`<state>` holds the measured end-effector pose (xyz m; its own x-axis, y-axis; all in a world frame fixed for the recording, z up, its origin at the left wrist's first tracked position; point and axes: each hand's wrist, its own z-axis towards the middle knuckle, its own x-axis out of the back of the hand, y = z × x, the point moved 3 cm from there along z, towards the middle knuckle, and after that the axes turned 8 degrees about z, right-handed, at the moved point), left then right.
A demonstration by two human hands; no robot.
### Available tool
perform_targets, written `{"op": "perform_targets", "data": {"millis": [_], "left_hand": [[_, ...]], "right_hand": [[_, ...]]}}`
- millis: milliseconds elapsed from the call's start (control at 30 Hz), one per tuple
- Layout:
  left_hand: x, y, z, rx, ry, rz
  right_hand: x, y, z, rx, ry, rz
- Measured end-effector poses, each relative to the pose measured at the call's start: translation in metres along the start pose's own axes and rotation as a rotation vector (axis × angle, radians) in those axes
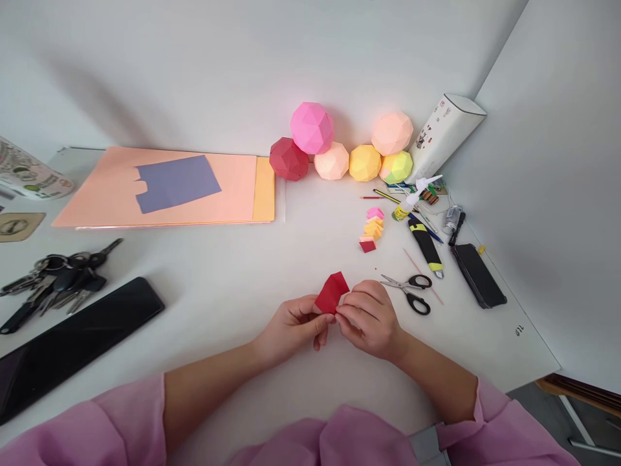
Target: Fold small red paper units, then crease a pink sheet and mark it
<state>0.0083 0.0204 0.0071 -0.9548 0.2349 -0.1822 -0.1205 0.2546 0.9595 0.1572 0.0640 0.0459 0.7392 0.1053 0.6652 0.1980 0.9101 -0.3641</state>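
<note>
A small folded piece of red paper (pixel 332 292) is held above the table between both hands. My left hand (pixel 297 323) pinches its lower left part between thumb and fingers. My right hand (pixel 371 318) grips its lower right edge, fingers curled, with the fingertips of both hands almost meeting. Just right of my right hand lie black-handled scissors (pixel 412 291), blades slightly apart. Beyond the hands is a short row of small folded paper pieces (pixel 373 228) in pink, orange and red.
Faceted paper balls (pixel 311 129) rest against the back wall. Paper sheets (pixel 194 217) lie at the back left, keys (pixel 63 278) and a large black phone (pixel 82 343) nearer. At right are a glue bottle (pixel 406 206), a utility knife (pixel 427 247) and a black phone-like object (pixel 479 276).
</note>
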Motion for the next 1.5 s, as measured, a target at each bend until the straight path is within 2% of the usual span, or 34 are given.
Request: {"op": "perform_targets", "data": {"millis": [467, 700, 1500], "left_hand": [[-0.0004, 0.0001, -0.0002, 0.002, 0.007, 0.035], [-0.0003, -0.0009, -0.0004, 0.007, -0.009, 0.012], [-0.0012, 0.0002, -0.0018, -0.006, -0.036, 0.036]], "right_hand": [[-0.0037, 0.0015, -0.004, -0.009, -0.025, 0.013], [-0.0044, -0.0001, -0.0028, 0.059, -0.045, -0.031], [-0.0069, -0.0015, -0.0041, 0.024, 0.017, 0.005]]}}
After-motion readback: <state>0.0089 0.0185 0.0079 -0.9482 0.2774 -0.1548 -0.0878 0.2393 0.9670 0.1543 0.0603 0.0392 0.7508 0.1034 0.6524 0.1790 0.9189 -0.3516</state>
